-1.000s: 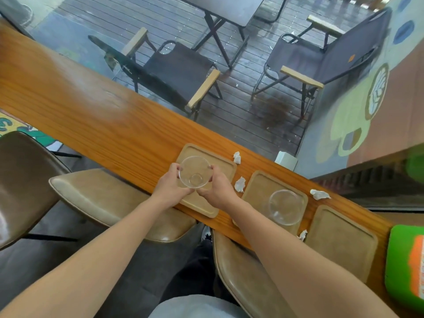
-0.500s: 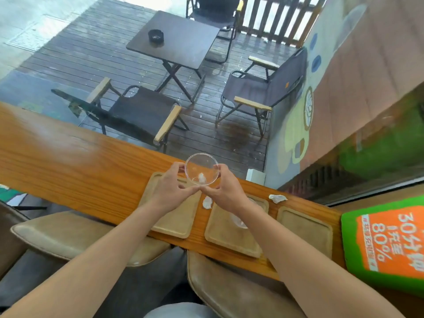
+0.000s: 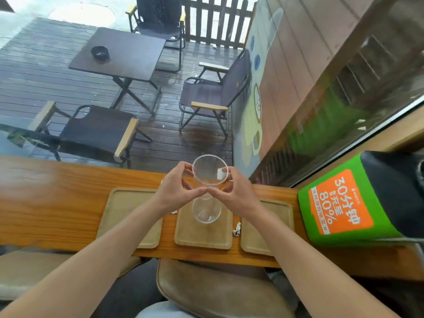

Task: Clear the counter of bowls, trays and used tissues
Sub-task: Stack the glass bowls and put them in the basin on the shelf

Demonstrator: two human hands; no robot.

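A left hand (image 3: 174, 191) and right hand (image 3: 236, 196) grip a clear bowl (image 3: 210, 169) above a second bowl (image 3: 206, 211) on the middle tray (image 3: 203, 237); clearing looks barely begun, with three trays (image 3: 128, 203) and crumpled tissues (image 3: 237, 228) left on the counter (image 3: 57, 203).

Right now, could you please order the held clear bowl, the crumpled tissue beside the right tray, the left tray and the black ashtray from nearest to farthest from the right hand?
1. Clear bowl: gripped by the right hand.
2. Crumpled tissue: on the counter, right of the middle tray.
3. Left tray: farther left.
4. Black ashtray: outside, on the table.
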